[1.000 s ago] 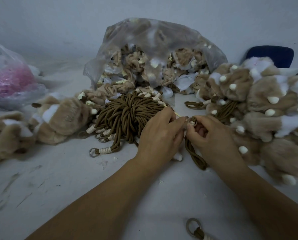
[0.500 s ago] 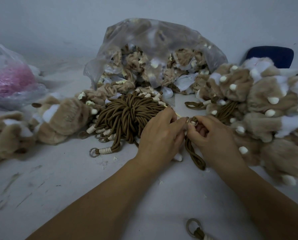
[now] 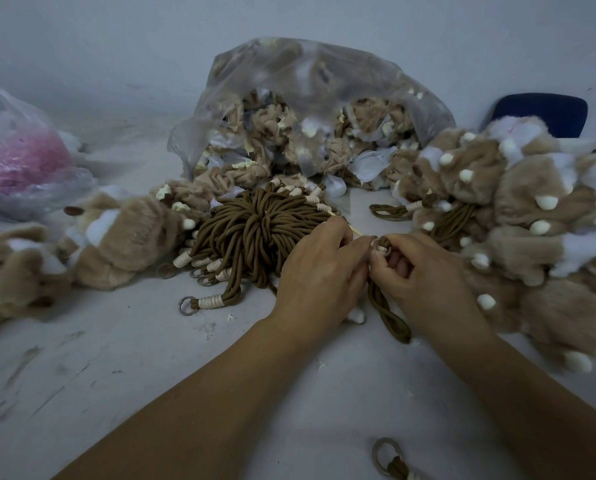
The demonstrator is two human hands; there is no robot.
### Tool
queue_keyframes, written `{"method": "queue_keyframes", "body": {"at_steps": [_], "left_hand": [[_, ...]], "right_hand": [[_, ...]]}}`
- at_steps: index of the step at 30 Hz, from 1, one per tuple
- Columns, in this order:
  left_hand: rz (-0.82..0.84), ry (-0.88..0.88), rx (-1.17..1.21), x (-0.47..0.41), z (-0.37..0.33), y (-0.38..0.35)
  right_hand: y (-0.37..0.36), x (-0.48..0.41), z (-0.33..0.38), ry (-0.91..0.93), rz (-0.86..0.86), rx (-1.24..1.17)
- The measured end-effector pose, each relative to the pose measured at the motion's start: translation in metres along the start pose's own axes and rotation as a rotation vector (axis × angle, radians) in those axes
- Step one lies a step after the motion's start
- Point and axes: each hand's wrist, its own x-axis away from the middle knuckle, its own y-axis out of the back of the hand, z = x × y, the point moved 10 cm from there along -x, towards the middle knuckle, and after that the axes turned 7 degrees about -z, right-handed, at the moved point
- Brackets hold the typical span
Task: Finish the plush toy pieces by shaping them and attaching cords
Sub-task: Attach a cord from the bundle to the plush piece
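Gripping a brown cord (image 3: 390, 317) with the right hand (image 3: 424, 275), fingers curled tightly round its upper end, just under a small metal ring (image 3: 381, 244). Meeting the same end with the left hand (image 3: 320, 268), also curled narrow, thumb and fingertips pinching the cord beside the ring. Behind the left index finger, a thin pale stick (image 3: 355, 231) pointing out; cannot tell whether gripped. Below the right hand, the twisted, doubled rope hanging down to the grey scuffed table (image 3: 116, 375), its loop lying there.

Just left of the hands, a round bundle of cords (image 3: 255, 230), smooth and matte, each ended with cream-white winding and a ring. Behind it, a clear crinkled plastic bag (image 3: 307, 81) full of tan fabric pieces turned inside out. To the right, a heap of plush pieces (image 3: 514, 209), fluffy beige fur with white patches and small white nubs. To the left, more furry plush shapes (image 3: 127, 237), and further left a thin bag of pink material (image 3: 16, 164). At the near edge, one loose ring (image 3: 386, 455).
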Motion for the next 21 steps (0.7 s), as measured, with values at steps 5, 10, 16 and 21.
{"method": "queue_keyframes", "body": {"at_steps": [5,10,16,21], "left_hand": [[-0.017,0.017,0.020,0.000,0.001,0.003],[0.037,0.228,0.099,0.004,0.029,-0.003],[0.050,0.284,0.152,0.006,0.036,-0.006],[0.029,0.287,0.165,0.007,0.039,-0.005]], "right_hand": [[-0.004,0.001,0.009,0.097,0.020,0.061],[-0.001,0.003,0.014,0.137,0.003,-0.012],[-0.017,0.007,0.005,0.085,0.123,-0.070],[-0.026,0.011,0.006,0.094,0.166,-0.086]]}}
